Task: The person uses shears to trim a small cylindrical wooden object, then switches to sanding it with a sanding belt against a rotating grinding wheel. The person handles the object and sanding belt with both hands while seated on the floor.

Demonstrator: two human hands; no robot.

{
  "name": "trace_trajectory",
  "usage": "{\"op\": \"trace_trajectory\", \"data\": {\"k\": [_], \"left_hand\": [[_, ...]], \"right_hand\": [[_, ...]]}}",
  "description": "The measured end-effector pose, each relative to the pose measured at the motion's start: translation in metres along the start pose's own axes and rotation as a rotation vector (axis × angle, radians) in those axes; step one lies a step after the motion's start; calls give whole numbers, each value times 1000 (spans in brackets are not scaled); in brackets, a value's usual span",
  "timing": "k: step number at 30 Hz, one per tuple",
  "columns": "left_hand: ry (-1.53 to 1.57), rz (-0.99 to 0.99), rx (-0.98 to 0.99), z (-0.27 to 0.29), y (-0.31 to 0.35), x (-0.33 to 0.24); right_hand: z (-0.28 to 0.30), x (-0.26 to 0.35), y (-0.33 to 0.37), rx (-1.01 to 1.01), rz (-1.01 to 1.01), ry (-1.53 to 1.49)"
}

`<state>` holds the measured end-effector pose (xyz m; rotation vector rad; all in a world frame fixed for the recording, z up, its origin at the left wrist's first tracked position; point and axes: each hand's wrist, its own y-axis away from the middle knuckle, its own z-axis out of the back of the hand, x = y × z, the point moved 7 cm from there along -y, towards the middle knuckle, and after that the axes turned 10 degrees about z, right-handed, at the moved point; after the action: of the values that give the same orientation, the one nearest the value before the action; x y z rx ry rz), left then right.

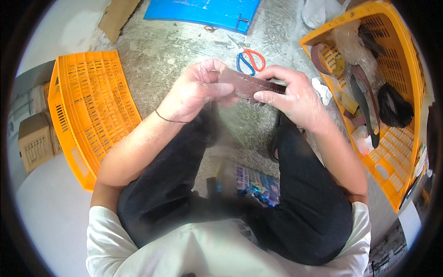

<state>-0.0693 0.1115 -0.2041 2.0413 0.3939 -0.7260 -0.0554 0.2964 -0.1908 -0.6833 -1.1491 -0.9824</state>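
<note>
A reddish-brown, rough-textured strip point(249, 84) is stretched between my two hands above the floor, in front of my knees. My left hand point(196, 90) pinches its left end, thumb across the front and fingers behind. At the other end, my right hand point(295, 94) grips it with the thumb below and the fingers curled over the top edge. The strip's right end is partly hidden by those fingers. Just beyond it, scissors point(251, 60) with one red and one blue handle lie on the floor.
An orange plastic crate point(399, 194) at right holds brown and dark strips, clear plastic and a black bundle. At left stands another orange crate point(97, 106), near a cardboard box point(34, 143). A blue board point(198, 11) lies ahead; a printed packet point(258, 182) sits between my legs.
</note>
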Motion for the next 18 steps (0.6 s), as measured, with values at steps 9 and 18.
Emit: {"op": "trace_trajectory", "data": {"k": [9, 18], "left_hand": [[45, -134, 26, -21, 7, -7], [78, -44, 116, -25, 4, 6]], "right_hand": [[0, 49, 2, -224, 333, 320], [-1, 45, 3, -171, 354, 433]]}}
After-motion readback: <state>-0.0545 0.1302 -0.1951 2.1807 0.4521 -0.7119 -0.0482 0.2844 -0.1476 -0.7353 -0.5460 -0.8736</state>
